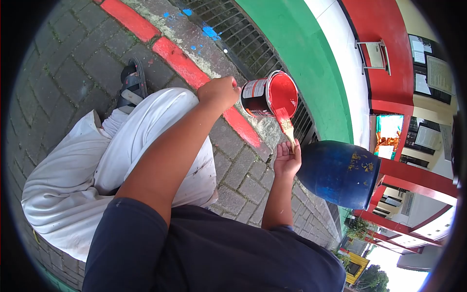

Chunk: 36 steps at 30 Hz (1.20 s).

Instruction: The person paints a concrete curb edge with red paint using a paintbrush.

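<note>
My left hand is closed at the bottom end of a black paint can with a white label; its exact grip on the can is hidden. The open mouth of the can shows red paint inside and over the rim. Between the fingers of my right hand is the pale handle of a paintbrush. The brush's red-coated bristles touch the can's rim. Below the can runs a kerb with red-painted blocks.
A metal drain grate lies along a green-painted strip. Beside my right hand stands a large dark blue barrel. Blue paint spots mark the concrete. My sandalled foot rests on grey paving.
</note>
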### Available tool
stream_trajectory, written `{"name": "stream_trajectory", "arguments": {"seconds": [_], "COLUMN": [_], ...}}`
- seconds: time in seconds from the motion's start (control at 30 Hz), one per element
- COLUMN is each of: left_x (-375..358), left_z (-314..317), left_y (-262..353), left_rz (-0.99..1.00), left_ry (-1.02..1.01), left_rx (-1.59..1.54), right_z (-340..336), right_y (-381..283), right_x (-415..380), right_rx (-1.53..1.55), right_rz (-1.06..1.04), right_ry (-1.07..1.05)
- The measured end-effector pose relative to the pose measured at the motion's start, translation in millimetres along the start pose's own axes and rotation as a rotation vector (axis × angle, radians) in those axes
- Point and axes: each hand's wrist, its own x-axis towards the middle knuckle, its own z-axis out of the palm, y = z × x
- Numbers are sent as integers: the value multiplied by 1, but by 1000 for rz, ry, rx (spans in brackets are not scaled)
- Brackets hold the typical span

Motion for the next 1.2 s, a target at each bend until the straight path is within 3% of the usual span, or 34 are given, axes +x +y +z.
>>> {"name": "stream_trajectory", "arguments": {"seconds": [0.23,0.33,0.43,0.57,0.63,0.7,0.77,0.87,1.0,1.1,1.2], "left_x": [-3,-3,-2,-4,-5,-5,-4,-3,-1,-2,-1], "left_z": [6,4,3,3,3,4,4,2,-1,-2,-1], "left_y": [2,0,-1,1,4,5,2,-2,-1,0,1], "left_rz": [30,25,18,19,32,36,20,19,12,15,11], "left_ry": [-5,-2,17,3,-18,-10,5,25,12,-2,-14], "left_rx": [29,17,21,4,6,0,9,-15,-24,-37,-44], "right_z": [-57,-104,-147,-168,-144,-94,-53,-2,-46,-101,-123], "right_y": [55,74,55,35,44,66,83,83,82,60,38], "right_x": [-15,2,6,23,34,33,36,32,45,40,36], "right_rx": [-204,-556,-588,-918,-1088,-956,-989,-781,-872,-1019,-1289], "right_rz": [134,167,152,-87,-160,-63,-174,-67,-13,-23,-176], "right_ry": [113,220,353,305,226,132,5,-35,-9,149,249]}}
